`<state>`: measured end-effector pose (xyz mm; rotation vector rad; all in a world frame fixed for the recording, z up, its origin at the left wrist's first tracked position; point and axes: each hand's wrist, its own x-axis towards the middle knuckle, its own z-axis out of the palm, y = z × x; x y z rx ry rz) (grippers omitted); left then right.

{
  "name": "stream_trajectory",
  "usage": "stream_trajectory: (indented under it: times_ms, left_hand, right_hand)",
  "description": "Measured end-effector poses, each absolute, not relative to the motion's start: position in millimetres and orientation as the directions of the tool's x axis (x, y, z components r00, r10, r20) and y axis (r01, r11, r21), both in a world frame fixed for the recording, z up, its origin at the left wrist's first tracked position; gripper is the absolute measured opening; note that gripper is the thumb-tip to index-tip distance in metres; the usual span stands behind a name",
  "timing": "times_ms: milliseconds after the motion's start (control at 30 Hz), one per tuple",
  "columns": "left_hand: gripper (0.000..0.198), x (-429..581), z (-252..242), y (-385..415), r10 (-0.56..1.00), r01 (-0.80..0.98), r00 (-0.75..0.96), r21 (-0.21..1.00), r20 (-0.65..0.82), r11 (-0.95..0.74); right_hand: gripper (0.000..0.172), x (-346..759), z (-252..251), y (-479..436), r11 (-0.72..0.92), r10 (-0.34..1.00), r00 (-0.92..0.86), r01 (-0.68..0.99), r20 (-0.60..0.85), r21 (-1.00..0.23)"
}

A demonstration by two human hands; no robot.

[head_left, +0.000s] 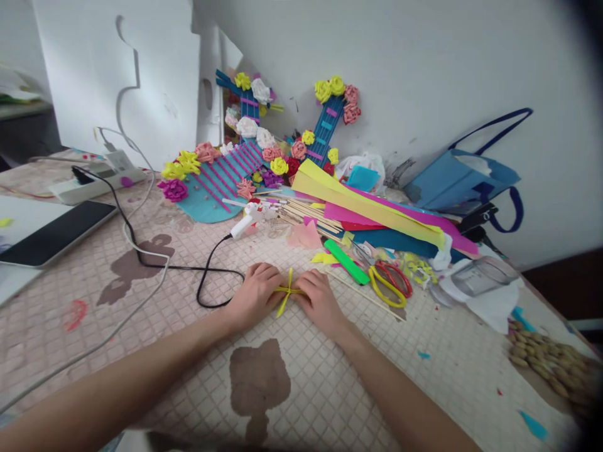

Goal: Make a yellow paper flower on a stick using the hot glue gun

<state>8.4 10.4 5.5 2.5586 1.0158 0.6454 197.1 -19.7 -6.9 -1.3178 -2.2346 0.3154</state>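
A small cross of twisted yellow paper strips lies between my two hands, low over the table's tiled-pattern cover. My left hand has its fingers closed on the left arm of the cross. On the opposite side, my right hand pinches the right arm. The other two arms point away from me and toward me, free of the fingers. Just beyond my hands are a white glue gun with a black cord, a green box cutter and scissors with yellow and red handles.
Paper-flower decorations lean at the back. Rolled yellow paper and thin wooden sticks lie before them. A blue bag and peanuts are at right. At left are a phone, cables and a power strip.
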Motion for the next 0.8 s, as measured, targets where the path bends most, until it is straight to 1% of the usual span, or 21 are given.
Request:
stream_trajectory:
  times_ms: [100, 167, 300, 400, 533, 633, 700, 800]
  left_hand:
    - [0.005, 9.1, 4.4, 9.2, 0.707, 0.564, 0.645, 0.443, 0.291, -0.697]
    - [0.006, 9.9, 5.0, 7.9, 0.699, 0.559, 0.649, 0.436, 0.299, -0.705]
    - [0.012, 11.3, 7.9, 5.7, 0.676, 0.562, 0.665, 0.385, 0.316, -0.732]
    - [0.011, 11.3, 9.0, 5.3, 0.674, 0.567, 0.665, 0.371, 0.321, -0.736]
    - [0.007, 8.5, 7.5, 5.4, 0.692, 0.566, 0.654, 0.408, 0.306, -0.716]
    - [0.003, 5.9, 6.2, 4.9, 0.691, 0.551, 0.658, 0.435, 0.3, -0.712]
    - [0.005, 4.7, 5.6, 4.5, 0.689, 0.54, 0.661, 0.449, 0.297, -0.712]
    - [0.007, 4.4, 4.3, 4.2, 0.69, 0.535, 0.659, 0.458, 0.3, -0.71]
  right_hand:
    - [0.006, 197.2, -6.5, -20.0, 0.498, 0.865, -0.391, 0.741, 0.315, -0.451]
    - [0.009, 196.7, -5.8, -20.3, 0.498, 0.865, -0.39, 0.746, 0.315, -0.443]
    - [0.015, 194.9, -4.1, -21.1, 0.507, 0.859, -0.403, 0.752, 0.316, -0.421]
    - [0.015, 194.3, -4.1, -21.6, 0.506, 0.859, -0.399, 0.756, 0.32, -0.416]
    - [0.011, 196.8, -5.7, -21.7, 0.507, 0.859, -0.399, 0.746, 0.321, -0.431]
    - [0.003, 200.5, -5.4, -22.1, 0.512, 0.858, -0.396, 0.717, 0.327, -0.473]
    - [0.004, 202.6, -4.4, -22.6, 0.518, 0.855, -0.397, 0.694, 0.335, -0.499]
    - [0.006, 203.8, -3.3, -23.8, 0.527, 0.849, -0.405, 0.685, 0.338, -0.503]
